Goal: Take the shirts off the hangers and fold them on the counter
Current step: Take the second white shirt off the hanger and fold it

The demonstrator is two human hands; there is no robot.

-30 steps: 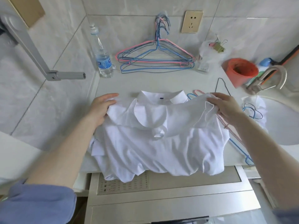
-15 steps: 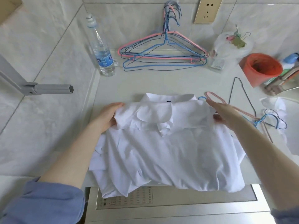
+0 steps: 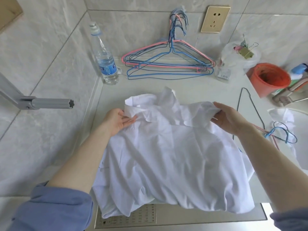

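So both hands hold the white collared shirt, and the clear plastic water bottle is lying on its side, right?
No. The head view shows the clear plastic water bottle standing upright. The left hand and right hand do hold the white collared shirt.

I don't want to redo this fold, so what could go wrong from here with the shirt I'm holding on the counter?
The lower edge of the shirt hangs over the front of the counter, so it might slide off once your left hand and right hand release the collar end. Loose wire hangers lie just beside the right hand and could snag the cloth.
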